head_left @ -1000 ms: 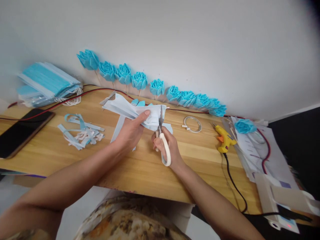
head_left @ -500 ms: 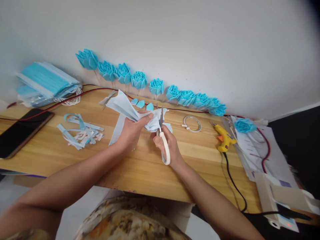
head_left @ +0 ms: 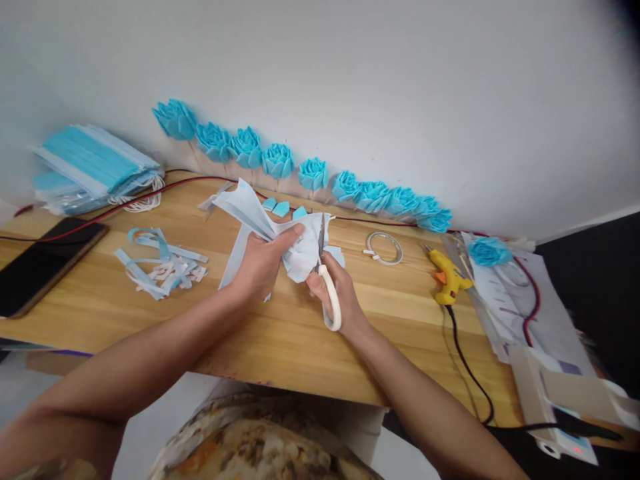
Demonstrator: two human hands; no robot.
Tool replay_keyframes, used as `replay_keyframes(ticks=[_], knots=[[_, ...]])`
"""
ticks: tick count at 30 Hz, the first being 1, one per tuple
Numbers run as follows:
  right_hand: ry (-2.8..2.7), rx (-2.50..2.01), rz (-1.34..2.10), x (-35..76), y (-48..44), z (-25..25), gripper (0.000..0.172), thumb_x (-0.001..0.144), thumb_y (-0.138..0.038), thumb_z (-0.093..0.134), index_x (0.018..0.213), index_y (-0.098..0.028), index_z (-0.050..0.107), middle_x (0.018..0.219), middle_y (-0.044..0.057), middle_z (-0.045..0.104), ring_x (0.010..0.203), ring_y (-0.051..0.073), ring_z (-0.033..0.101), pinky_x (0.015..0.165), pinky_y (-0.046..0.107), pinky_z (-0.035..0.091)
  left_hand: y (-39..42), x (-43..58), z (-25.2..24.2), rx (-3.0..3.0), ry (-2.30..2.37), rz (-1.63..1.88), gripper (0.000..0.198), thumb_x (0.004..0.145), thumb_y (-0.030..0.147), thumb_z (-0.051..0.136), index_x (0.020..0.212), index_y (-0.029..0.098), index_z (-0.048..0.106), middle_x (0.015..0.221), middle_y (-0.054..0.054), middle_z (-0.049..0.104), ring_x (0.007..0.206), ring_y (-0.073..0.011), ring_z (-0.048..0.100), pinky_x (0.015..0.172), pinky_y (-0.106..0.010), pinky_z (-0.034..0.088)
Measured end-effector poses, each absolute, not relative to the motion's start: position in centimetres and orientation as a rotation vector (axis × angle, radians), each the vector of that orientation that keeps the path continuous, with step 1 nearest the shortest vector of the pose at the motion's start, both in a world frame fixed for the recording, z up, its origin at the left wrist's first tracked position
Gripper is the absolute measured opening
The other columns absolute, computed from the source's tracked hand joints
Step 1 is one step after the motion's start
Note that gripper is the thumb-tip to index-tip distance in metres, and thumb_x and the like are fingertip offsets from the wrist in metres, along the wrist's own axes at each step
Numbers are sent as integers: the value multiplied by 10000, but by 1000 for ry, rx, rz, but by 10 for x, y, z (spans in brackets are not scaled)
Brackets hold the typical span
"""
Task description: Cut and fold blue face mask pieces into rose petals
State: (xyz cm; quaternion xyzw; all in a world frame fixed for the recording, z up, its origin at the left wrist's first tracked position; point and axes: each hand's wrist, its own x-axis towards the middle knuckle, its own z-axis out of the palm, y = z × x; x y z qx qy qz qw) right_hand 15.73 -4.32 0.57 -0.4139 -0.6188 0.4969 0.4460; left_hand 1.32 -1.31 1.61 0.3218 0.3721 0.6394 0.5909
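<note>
My left hand (head_left: 260, 267) is closed on a pale blue and white face mask (head_left: 280, 230), held just above the wooden table (head_left: 280, 333) near its middle. My right hand (head_left: 340, 293) grips white-handled scissors (head_left: 327, 293), whose blades point up into the mask's right edge. Small light blue cut pieces (head_left: 283, 208) lie on the table just behind the mask.
A row of blue flowers (head_left: 310, 177) leans on the wall. A stack of masks (head_left: 93, 167) and a black phone (head_left: 43, 263) lie at left, with cut strips (head_left: 160, 263) nearby. A tape ring (head_left: 384, 247), yellow glue gun (head_left: 449, 277) with cord, and papers (head_left: 515, 300) sit at right.
The mask has tilted more upright in my left hand and bunched toward the scissors. The scissor blades have gone deeper into the mask's edge. My hands stay in much the same place.
</note>
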Motion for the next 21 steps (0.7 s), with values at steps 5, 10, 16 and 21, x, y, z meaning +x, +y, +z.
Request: replay_keyframes(ticks=[5, 10, 16, 21], knots=[[-1528, -997, 1210, 158, -43, 7, 582, 791, -792, 679, 881, -228, 566, 734, -13, 538, 649, 142, 493, 610, 285, 427, -15, 13, 18, 765, 894, 1432, 327, 678, 372, 908, 855, 139, 762, 832, -61, 758, 782, -213, 678, 725, -321, 505], [-1525, -1052, 1212, 159, -44, 6, 615, 772, -825, 662, 885, -228, 570, 723, -11, 552, 636, 143, 507, 570, 277, 412, -15, 14, 18, 738, 905, 1441, 336, 655, 367, 915, 837, 141, 745, 820, -55, 751, 767, -208, 668, 728, -329, 513], [-1474, -1035, 1238, 158, -45, 6, 603, 755, -811, 693, 842, -228, 564, 683, -20, 530, 579, 125, 476, 505, 263, 375, -14, 14, 16, 740, 911, 1434, 310, 670, 370, 905, 781, 155, 710, 764, -36, 708, 710, -185, 630, 686, -319, 490], [-1437, -1054, 1276, 157, -45, 5, 600, 743, -807, 708, 817, -231, 553, 653, -27, 508, 557, 117, 448, 470, 254, 356, -14, 14, 15, 737, 897, 1423, 297, 686, 372, 896, 757, 163, 698, 747, -36, 713, 693, -186, 631, 661, -312, 484]])
